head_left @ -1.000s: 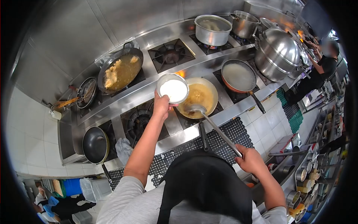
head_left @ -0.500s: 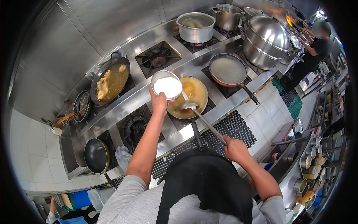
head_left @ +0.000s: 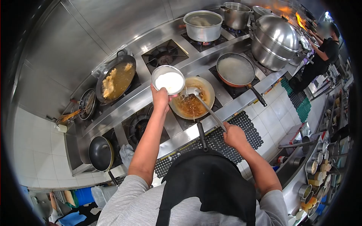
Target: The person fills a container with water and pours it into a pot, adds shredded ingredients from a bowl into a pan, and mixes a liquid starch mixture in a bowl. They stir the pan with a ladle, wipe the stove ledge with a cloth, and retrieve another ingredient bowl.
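My left hand [head_left: 161,98] grips a metal bowl [head_left: 168,80] of white contents, tilted over the left edge of a pan. That pan [head_left: 203,109] holds brown liquid and sits on a burner, its black handle toward me. In my right hand [head_left: 234,135] is the long handle of a metal ladle [head_left: 193,91], whose head is over the pan at the bowl's right side. Drops or thin streams of liquid show below the ladle head.
A wok [head_left: 116,77] with oil and fried pieces stands at the left. An orange pan [head_left: 235,71], a large pot [head_left: 203,28] and a domed steamer [head_left: 273,41] stand to the right. A person [head_left: 324,52] works near flames. Below left lies a black pan [head_left: 100,152].
The ladle head has risen and moved toward the bowl, and liquid now drips into the pan. The pan's contents look darker brown. Flames at the far right have grown.
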The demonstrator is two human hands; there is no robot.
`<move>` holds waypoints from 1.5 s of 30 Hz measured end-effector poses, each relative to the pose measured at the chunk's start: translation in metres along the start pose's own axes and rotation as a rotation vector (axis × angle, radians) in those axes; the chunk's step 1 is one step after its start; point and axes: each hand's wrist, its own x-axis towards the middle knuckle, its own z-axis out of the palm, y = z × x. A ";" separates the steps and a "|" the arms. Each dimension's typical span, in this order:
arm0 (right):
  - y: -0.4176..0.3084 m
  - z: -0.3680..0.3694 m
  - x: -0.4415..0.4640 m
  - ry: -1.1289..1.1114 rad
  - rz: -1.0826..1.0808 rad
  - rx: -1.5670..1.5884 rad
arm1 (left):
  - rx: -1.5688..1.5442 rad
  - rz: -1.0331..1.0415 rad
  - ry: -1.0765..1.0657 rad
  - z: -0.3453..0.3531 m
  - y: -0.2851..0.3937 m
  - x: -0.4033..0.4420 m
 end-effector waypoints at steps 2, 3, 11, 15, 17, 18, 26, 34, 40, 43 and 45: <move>0.003 0.004 0.003 0.024 -0.007 0.031 | 0.011 0.001 -0.005 -0.001 0.004 -0.002; 0.010 0.014 0.005 0.039 -0.007 0.055 | 0.016 0.001 -0.007 -0.001 0.006 -0.003; -0.021 -0.008 -0.002 -0.428 0.515 1.070 | 0.036 -0.016 -0.008 -0.008 0.015 -0.011; -0.036 -0.013 -0.016 -0.563 0.656 1.613 | 0.038 -0.022 -0.001 -0.008 0.019 -0.015; -0.031 -0.010 -0.016 -0.710 0.720 2.008 | 0.031 -0.027 -0.016 -0.010 0.020 -0.016; -0.029 -0.008 -0.015 -0.758 0.737 2.139 | 0.028 -0.030 -0.023 -0.010 0.020 -0.016; -0.038 -0.022 -0.021 -0.767 0.754 2.234 | 0.024 -0.024 -0.021 -0.015 0.018 -0.019; -0.061 -0.061 -0.033 -0.396 0.547 1.654 | -0.020 -0.012 -0.014 -0.016 0.009 -0.017; -0.058 -0.069 -0.040 -0.302 0.451 1.316 | -0.001 -0.023 -0.073 -0.014 0.010 -0.014; -0.057 -0.075 -0.053 -0.268 0.386 1.086 | 0.000 -0.029 -0.079 -0.011 0.010 -0.013; -0.060 -0.091 -0.063 -0.272 0.408 0.857 | -0.001 -0.036 -0.074 -0.009 0.009 -0.012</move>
